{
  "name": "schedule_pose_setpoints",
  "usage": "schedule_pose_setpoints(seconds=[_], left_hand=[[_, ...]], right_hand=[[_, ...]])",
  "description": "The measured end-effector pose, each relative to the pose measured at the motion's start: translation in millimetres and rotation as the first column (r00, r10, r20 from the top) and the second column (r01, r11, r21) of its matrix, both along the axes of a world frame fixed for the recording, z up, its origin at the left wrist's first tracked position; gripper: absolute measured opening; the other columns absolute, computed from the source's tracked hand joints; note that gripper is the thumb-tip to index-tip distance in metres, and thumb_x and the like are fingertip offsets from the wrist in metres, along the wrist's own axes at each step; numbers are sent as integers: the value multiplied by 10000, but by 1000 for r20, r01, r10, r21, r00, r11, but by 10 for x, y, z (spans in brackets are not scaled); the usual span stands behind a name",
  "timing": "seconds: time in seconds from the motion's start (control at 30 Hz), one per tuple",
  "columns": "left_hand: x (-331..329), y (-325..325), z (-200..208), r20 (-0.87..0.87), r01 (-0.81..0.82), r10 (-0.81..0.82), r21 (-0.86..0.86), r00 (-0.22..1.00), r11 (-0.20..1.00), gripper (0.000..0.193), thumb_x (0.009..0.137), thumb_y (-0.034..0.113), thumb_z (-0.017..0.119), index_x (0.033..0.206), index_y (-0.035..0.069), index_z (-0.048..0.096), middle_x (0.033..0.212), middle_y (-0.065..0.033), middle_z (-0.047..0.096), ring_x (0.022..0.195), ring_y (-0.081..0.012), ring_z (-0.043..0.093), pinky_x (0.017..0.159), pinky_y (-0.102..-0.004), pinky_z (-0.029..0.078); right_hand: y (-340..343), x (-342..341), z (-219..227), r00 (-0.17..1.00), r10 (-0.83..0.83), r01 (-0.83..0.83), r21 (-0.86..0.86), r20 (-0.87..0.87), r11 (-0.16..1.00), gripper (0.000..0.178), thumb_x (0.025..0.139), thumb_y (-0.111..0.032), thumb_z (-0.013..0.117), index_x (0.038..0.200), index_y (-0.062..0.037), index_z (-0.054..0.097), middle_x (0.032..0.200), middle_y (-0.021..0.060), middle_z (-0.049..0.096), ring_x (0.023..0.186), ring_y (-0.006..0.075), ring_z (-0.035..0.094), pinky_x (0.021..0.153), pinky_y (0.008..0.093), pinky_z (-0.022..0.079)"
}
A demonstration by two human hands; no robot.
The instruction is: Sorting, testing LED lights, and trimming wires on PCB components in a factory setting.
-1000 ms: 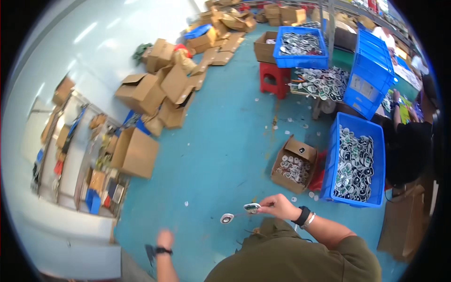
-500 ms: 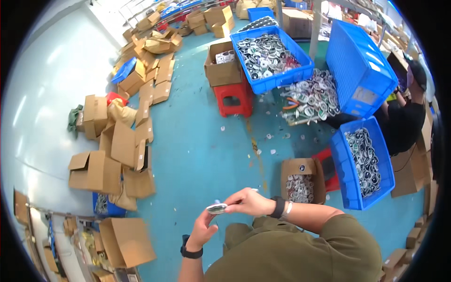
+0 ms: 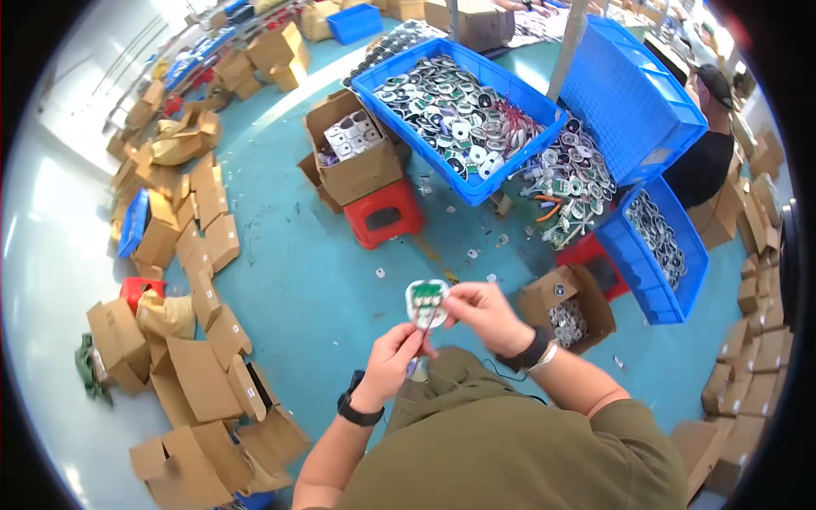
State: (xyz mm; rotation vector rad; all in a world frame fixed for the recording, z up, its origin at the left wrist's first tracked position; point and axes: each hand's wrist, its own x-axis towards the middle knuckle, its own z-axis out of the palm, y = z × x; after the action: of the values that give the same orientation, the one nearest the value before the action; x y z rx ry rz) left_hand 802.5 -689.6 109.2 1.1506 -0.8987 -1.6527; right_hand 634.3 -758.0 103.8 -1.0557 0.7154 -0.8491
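Between my hands, in front of my lap, is a small white rounded plastic housing (image 3: 413,293) with a green circuit board inside it. The open board side faces up toward me. My right hand (image 3: 493,319) pinches the right edge of this housing between thumb and fingers. Dark reddish thin wires run down from the board to my left hand (image 3: 393,359), whose closed fingers grip at the wires just below the housing. Whether the left fingertips also touch the housing is hard to tell.
A big blue bin (image 3: 374,88) of similar round parts stands ahead, beside a carton (image 3: 365,174) on a red stool (image 3: 384,217). To the right are a loose pile of parts (image 3: 571,180), another blue bin (image 3: 680,297) and a small carton (image 3: 599,327). A co-worker (image 3: 705,161) sits beyond; cardboard boxes (image 3: 200,374) line the left.
The housing has turned from nearly edge-on to showing its green board and wires. My left fingers have shifted down to the wires. The whole view has swung, moving the bins and cartons within it.
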Motion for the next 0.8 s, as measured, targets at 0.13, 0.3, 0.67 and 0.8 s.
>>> schedule_pose_setpoints(seconds=[0.13, 0.3, 0.67, 0.8], left_hand=[[459, -1020, 104, 5, 197, -198, 21, 980, 980, 178, 866, 110, 449, 961, -26, 514, 732, -50, 551, 647, -112, 544, 604, -229, 443], [817, -2020, 205, -256, 43, -23, 73, 966, 996, 163, 851, 110, 481, 958, -2, 530, 710, -51, 560, 558, -110, 527, 540, -227, 452], [905, -4377, 363, -373, 248, -170, 172, 912, 953, 176, 837, 93, 460, 991, 13, 489, 734, -49, 541, 603, -133, 535, 546, -263, 467], [83, -5862, 475, -364, 542, -545, -120, 756, 832, 130, 846, 139, 427, 862, 31, 497, 713, -35, 525, 641, -139, 512, 595, -235, 424]], right_hand=[[-733, 192, 86, 984, -157, 150, -96, -80, 984, 150, 836, -101, 510, 885, 26, 575, 729, 15, 573, 640, 61, 526, 579, 199, 435], [-1526, 486, 35, 960, -275, 279, -68, 59, 958, 160, 848, -117, 486, 924, 8, 549, 711, 41, 561, 631, 92, 522, 617, 228, 439], [-2409, 164, -131, 841, -454, 443, -107, -295, 890, 132, 812, -109, 531, 836, 16, 564, 697, 23, 572, 652, 67, 528, 585, 201, 429], [-2152, 132, -356, 643, -573, 651, -30, -508, 758, 134, 803, -117, 541, 792, 13, 571, 664, 24, 572, 624, 58, 511, 568, 197, 416]])
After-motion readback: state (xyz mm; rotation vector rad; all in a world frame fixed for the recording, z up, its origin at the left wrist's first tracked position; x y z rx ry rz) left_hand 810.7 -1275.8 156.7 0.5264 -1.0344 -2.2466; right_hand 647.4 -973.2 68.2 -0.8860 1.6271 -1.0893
